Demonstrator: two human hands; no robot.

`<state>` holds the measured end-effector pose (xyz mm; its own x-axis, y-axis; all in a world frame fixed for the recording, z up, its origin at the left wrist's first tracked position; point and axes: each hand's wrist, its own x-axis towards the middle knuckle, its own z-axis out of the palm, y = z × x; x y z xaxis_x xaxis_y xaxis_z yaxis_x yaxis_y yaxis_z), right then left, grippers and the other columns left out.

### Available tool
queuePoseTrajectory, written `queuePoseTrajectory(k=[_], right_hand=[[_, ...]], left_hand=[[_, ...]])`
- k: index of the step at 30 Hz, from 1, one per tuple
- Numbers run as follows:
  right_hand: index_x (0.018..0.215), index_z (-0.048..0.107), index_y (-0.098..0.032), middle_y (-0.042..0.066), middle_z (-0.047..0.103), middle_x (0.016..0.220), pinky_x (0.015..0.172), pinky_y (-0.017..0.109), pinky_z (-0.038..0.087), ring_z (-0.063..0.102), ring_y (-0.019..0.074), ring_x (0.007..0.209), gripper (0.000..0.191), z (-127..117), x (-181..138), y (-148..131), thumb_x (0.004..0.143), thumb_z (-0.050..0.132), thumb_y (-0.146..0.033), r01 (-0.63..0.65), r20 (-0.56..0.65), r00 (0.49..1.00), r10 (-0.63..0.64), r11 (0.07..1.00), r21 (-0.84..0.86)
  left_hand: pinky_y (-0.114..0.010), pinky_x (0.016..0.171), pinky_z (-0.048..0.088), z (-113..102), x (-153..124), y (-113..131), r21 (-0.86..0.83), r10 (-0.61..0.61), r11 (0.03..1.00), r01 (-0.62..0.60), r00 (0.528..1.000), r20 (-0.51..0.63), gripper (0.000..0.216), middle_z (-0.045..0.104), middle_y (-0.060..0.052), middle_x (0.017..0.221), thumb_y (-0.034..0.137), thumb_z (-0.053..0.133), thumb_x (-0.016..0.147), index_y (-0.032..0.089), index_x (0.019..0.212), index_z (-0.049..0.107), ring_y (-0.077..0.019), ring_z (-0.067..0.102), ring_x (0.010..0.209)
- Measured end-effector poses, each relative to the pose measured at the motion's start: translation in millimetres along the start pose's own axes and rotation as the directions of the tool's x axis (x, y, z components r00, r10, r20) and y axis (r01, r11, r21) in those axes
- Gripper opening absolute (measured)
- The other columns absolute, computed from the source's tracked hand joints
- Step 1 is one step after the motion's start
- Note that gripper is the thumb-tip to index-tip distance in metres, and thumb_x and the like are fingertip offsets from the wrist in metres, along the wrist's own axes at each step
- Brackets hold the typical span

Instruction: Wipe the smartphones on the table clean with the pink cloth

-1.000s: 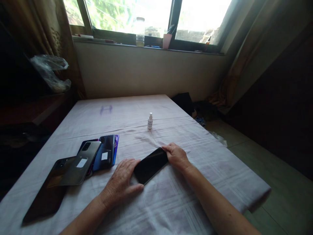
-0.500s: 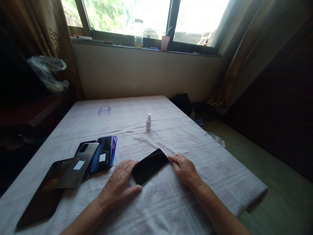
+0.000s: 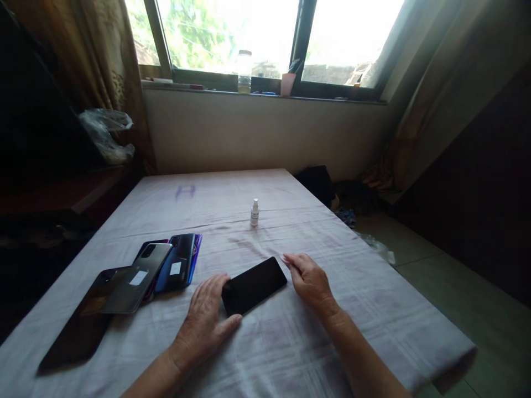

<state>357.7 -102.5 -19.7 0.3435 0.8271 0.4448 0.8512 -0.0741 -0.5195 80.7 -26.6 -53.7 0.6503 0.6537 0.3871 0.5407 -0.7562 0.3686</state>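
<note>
Two bare hands work over a table covered with a pale checked tablecloth [image 3: 365, 309], seen from the wearer's own viewpoint. Between them a smartphone [image 3: 255, 284] lies slantwise on the cloth, its dark screen facing up. The left hand [image 3: 209, 309] grips the phone's near left end, fingers along the far edge and thumb at the near corner. The right hand [image 3: 309, 281] is just beside the phone's opposite end, fingers curled and the thumb and forefinger tips drawn together; whether they pinch anything thin cannot be told. Beyond the phone, a small white bottle [image 3: 254, 213] with a printed label stands upright. To the left, more phones lie back up in an overlapping group: a large black phone [image 3: 74, 334] nearest, a grey phone [image 3: 124, 298] resting partly over it, and a blue phone [image 3: 176, 276] farther right. The grey and blue ones each carry a white sticker, and purple edges show beside and beneath them. Past the table, a bright window has a clear jar [image 3: 244, 72] and a pink cup [image 3: 287, 84] on its sill. A crumpled plastic bag [image 3: 108, 135] sits on dark furniture at the left, before a patterned gold curtain [image 3: 99, 61].
</note>
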Motion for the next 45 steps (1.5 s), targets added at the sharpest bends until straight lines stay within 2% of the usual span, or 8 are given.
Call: queuePoseTrajectory(k=[4, 8, 13, 22, 26, 35, 40, 45], right_hand=[[0.111, 0.072, -0.023, 0.006, 0.07, 0.092, 0.081, 0.029, 0.052, 0.065, 0.0181, 0.085, 0.028, 9.4, -2.9, -7.1, 0.097, 0.047, -0.023, 0.092, -0.078, 0.993, -0.086, 0.993, 0.075], [0.112, 0.072, -0.024, 0.006, 0.069, 0.092, 0.08, 0.03, 0.052, 0.064, 0.0182, 0.085, 0.029, 10.1, -6.7, -11.9, 0.096, 0.047, -0.02, 0.12, -0.132, 0.985, -0.107, 0.988, 0.095], [0.112, 0.072, -0.023, 0.006, 0.066, 0.091, 0.078, 0.029, 0.051, 0.062, 0.0184, 0.085, 0.034, 2.9, -11.9, -20.4, 0.093, 0.045, -0.013, 0.157, -0.164, 0.973, -0.16, 0.987, -0.032], [0.115, 0.07, -0.019, 0.009, 0.065, 0.094, 0.081, 0.03, 0.051, 0.06, 0.0199, 0.088, 0.037, -0.8, -26.8, -60.8, 0.092, 0.044, -0.007, 0.282, -0.127, 0.941, -0.314, 0.933, -0.222], [0.119, 0.069, -0.022, 0.008, 0.066, 0.094, 0.08, 0.03, 0.052, 0.061, 0.0189, 0.087, 0.04, 2.2, -30.9, -70.6, 0.093, 0.043, -0.008, 0.292, -0.103, 0.943, -0.316, 0.936, -0.198], [0.116, 0.071, -0.022, 0.008, 0.065, 0.093, 0.08, 0.033, 0.051, 0.06, 0.0207, 0.088, 0.039, -9.2, -27.2, -49.2, 0.091, 0.044, -0.009, 0.181, -0.122, 0.968, -0.219, 0.947, -0.264], [0.114, 0.07, -0.02, 0.008, 0.065, 0.094, 0.079, 0.03, 0.05, 0.06, 0.0198, 0.088, 0.037, -3.9, -30.8, -67.0, 0.092, 0.043, -0.008, 0.244, -0.12, 0.953, -0.278, 0.94, -0.239], [0.115, 0.069, -0.02, 0.008, 0.065, 0.092, 0.08, 0.03, 0.051, 0.06, 0.0191, 0.086, 0.038, 0.2, -33.8, -81.6, 0.092, 0.043, -0.007, 0.29, -0.111, 0.942, -0.317, 0.935, -0.202]], left_hand=[[-0.049, 0.097, 0.052, -3.3, -6.5, 15.0, -0.05, -0.025, 0.999, 0.022, 0.997, -0.073, 0.067, 0.064, -0.01, 0.127, 0.026, 0.065, 0.081, 0.025, 0.142, 0.036, -0.0299, 0.062, 0.114], [-0.043, 0.089, 0.056, -8.3, -6.5, 17.9, -0.047, 0.043, 0.998, -0.049, 0.992, -0.122, 0.058, 0.068, -0.009, 0.119, 0.025, 0.056, 0.09, 0.028, 0.144, 0.034, -0.0268, 0.066, 0.105], [-0.036, 0.083, 0.059, -16.2, -0.3, 9.7, -0.025, 0.165, 0.985, -0.172, 0.97, -0.181, 0.051, 0.072, -0.007, 0.111, 0.021, 0.048, 0.096, 0.029, 0.145, 0.036, -0.0227, 0.071, 0.097], [-0.027, 0.081, 0.059, -31.2, -0.1, 1.2, -0.058, 0.238, 0.965, -0.254, 0.951, -0.198, 0.041, 0.075, -0.005, 0.107, 0.018, 0.047, 0.097, 0.026, 0.137, 0.047, -0.0178, 0.073, 0.093], [-0.025, 0.082, 0.059, -33.1, 0.7, 2.7, -0.085, 0.235, 0.963, -0.258, 0.949, -0.21, 0.04, 0.075, -0.003, 0.106, 0.015, 0.048, 0.096, 0.027, 0.135, 0.049, -0.0166, 0.073, 0.093], [-0.026, 0.07, 0.061, -30.8, -4.4, 4.7, -0.081, 0.158, 0.98, -0.181, 0.959, -0.234, 0.04, 0.076, -0.004, 0.096, 0.027, 0.048, 0.099, 0.026, 0.139, 0.045, -0.0185, 0.075, 0.079], [-0.026, 0.071, 0.06, -31.2, -6.5, 5.2, -0.107, 0.156, 0.977, -0.184, 0.961, -0.229, 0.025, 0.076, -0.003, 0.094, 0.028, 0.052, 0.098, 0.025, 0.123, 0.056, -0.0185, 0.074, 0.08], [-0.021, 0.063, 0.058, -28.7, -7.6, 2.8, -0.171, 0.126, 0.971, -0.17, 0.963, -0.238, 0.029, 0.076, 0.0, 0.088, 0.027, 0.054, 0.097, 0.027, 0.125, 0.057, -0.0147, 0.073, 0.068]])
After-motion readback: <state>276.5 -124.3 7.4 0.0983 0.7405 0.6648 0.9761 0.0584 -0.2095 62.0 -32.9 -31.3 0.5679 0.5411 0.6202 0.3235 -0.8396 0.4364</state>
